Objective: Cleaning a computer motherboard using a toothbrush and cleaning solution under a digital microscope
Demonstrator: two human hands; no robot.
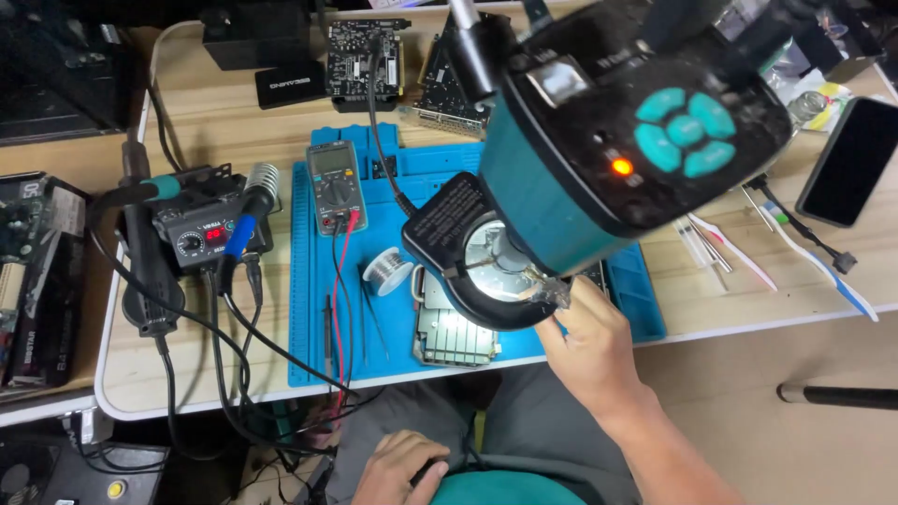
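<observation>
Right hand point(587, 341) pinches the microscope point(599, 140) ring light's edge (narrow grip), adjustment in progress; left hand point(400, 468) rests curled in lap; board point(454, 335) below looks untouched.

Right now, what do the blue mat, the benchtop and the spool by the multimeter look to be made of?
Blue mat: looks like matte silicone or rubber, with moulded compartments. Benchtop: pale wood-grain surface, probably laminate, with a white edge. Spool: shiny grey metal wire, likely solder. The right hand works under the lit ring lamp, black plastic.
</observation>
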